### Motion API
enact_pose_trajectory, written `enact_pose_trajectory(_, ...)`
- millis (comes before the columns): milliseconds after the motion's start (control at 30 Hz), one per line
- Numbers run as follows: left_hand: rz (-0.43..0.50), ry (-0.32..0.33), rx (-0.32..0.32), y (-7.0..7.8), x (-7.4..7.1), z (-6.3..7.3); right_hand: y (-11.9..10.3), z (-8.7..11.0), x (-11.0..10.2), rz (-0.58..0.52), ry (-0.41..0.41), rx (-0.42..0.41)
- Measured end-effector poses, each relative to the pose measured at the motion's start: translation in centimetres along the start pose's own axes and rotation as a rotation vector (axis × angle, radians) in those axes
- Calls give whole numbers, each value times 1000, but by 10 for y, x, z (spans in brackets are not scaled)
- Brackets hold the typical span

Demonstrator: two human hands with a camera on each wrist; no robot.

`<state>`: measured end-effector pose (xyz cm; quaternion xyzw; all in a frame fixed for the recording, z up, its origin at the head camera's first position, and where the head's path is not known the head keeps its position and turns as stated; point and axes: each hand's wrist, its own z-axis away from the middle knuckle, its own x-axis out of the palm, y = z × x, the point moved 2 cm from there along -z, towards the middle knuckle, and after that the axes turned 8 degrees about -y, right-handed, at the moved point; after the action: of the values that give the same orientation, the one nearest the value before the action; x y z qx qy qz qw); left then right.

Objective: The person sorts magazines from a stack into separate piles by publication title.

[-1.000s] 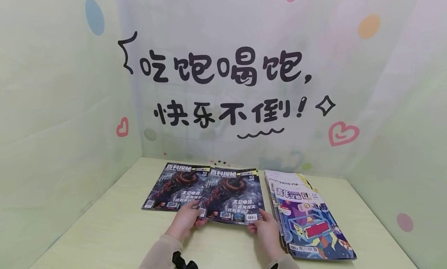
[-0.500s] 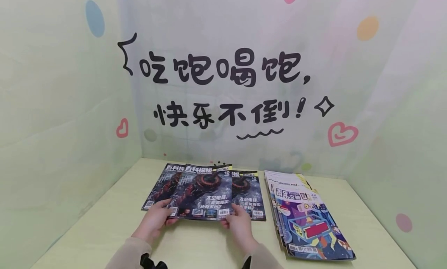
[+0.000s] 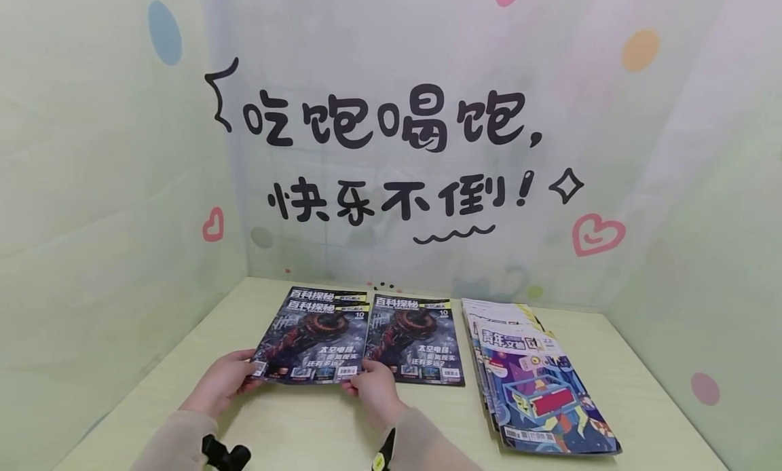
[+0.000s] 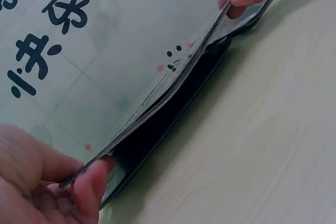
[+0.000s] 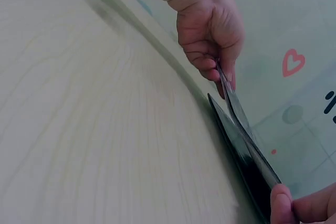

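Observation:
In the head view a dark magazine [image 3: 308,345] with a red ring-shaped picture on its cover is held by its near corners. My left hand [image 3: 226,383] pinches the left corner between thumb and fingers, and my right hand [image 3: 377,388] pinches the right one. Beneath it lies a matching magazine [image 3: 297,292], mostly covered, its top strip showing. Both wrist views show a gap along the near side between the held magazine [image 4: 176,85] and the lower magazine [image 4: 157,137]. Another magazine with the same cover [image 3: 421,342] lies just to the right.
A stack of colourful magazines [image 3: 550,403], purple and blue on top, lies slightly fanned on the right of the pale yellow table [image 3: 293,434]. Printed fabric walls [image 3: 403,260] enclose the back and both sides.
Both hands have carried the held magazine leftward from above the right-hand magazine to above the left-hand one. The right-hand magazine is uncovered now; the colourful stack stays put.

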<state>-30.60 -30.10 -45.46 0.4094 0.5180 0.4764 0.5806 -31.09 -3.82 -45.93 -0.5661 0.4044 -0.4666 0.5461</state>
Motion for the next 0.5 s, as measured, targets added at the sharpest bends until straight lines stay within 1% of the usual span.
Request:
enact_pose_trajectory(100,-90,17,-4,-2,-8,-1,2,-2,5,-71,45,16)
enact_pose_trajectory(167,-123,27,-5,-4,-13,-2,4,-3,9,-113,68,23)
enact_pose_trajectory(233,-124,26,-8,-6,-18,-3,5,-5,12,-135,75,28)
enact_pose_trajectory(333,-119,20,-18,-9,-24,-6,9,-7,16,-132,62,39)
enact_pose_trajectory(500,-94,36,-39,-12,-29,-7,9,-6,20,-76,18,63)
